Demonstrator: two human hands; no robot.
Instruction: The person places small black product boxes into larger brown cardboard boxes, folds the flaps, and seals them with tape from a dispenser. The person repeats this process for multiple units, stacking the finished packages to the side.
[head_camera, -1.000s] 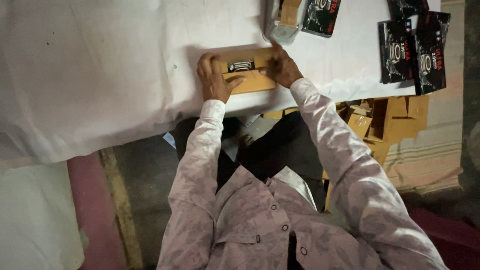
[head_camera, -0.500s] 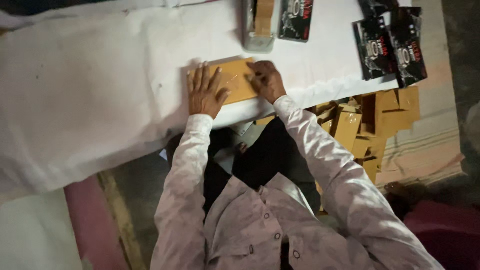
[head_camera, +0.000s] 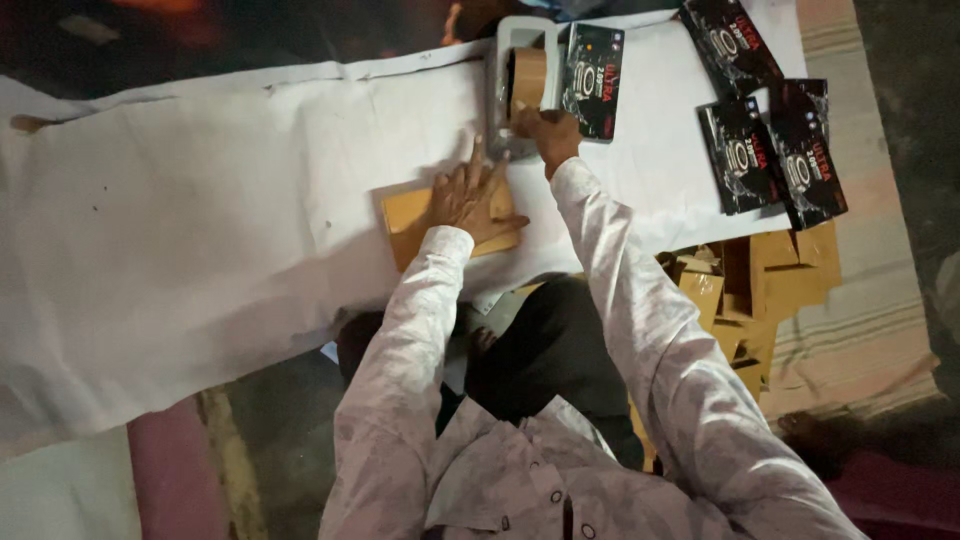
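Head view, looking down over the person's own sleeves to a work surface covered with white paper sheet (head_camera: 200, 230). All positions below are taken from the flat tan cardboard box (head_camera: 410, 222) lying on that sheet near its close edge.

Left hand (head_camera: 468, 195): laid flat on the right part of the box, fingers spread and apart, palm down. It presses rather than grips; in my judgement this pins the box so it cannot slide on the paper.

Right hand (head_camera: 545, 135): up and to the right of the box, at the foot of a grey tape dispenser holding a roll of brown tape (head_camera: 522, 80). The fingers are curled at the dispenser's lower end; whether they are pinched on the tape tip or only touching the dispenser I cannot tell.

Just right of the dispenser, touching or nearly so, lies a black printed carton (head_camera: 592, 75). Further right of the box, well apart, three more black printed cartons (head_camera: 765, 130) lie loosely together on the sheet's far corner.

Below and right of the box, off the sheet, a heap of flattened tan cardboard blanks (head_camera: 765, 290) sits within reach of the right arm, which likely explains its placing
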